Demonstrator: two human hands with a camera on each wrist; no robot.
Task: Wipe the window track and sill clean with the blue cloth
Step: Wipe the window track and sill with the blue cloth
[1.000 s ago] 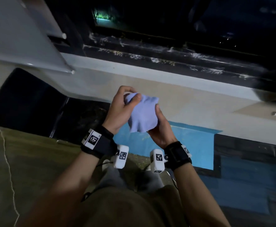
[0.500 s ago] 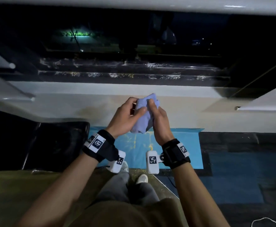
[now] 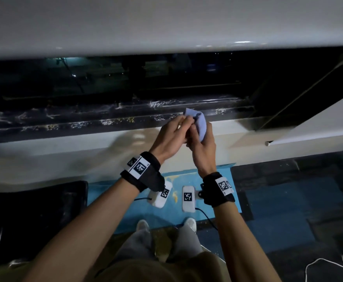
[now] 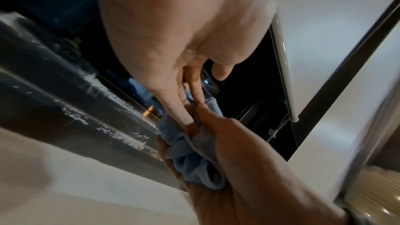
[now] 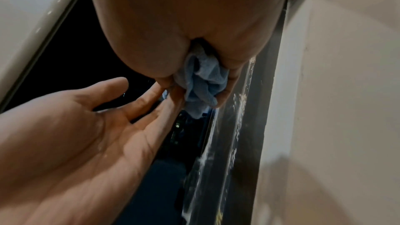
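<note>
The blue cloth [image 3: 200, 124] is bunched in my right hand [image 3: 203, 132], which grips it just above the front edge of the dark window track [image 3: 105, 120]. White dust and grit speckle the track. My left hand [image 3: 183, 124] lies beside it with its fingers straight, the tips touching the cloth. In the left wrist view the straight fingers [image 4: 184, 109] meet the cloth [image 4: 190, 158]. In the right wrist view the cloth [image 5: 207, 78] bulges out of my right hand [image 5: 195, 91], with the left palm [image 5: 86, 126] open. The pale sill [image 3: 65, 153] runs under both wrists.
A white roller blind [image 3: 166, 27] hangs across the top, and a second blind rail [image 3: 308, 135] juts in at the right beside a dark frame. On the floor below lie a black bin [image 3: 34, 210], a blue mat [image 3: 223, 180] and a white cable [image 3: 329, 267].
Both hands have carried the cloth up from in front of the wall to the track's front edge. My left hand has gone from gripping the cloth to touching it with straight fingers.
</note>
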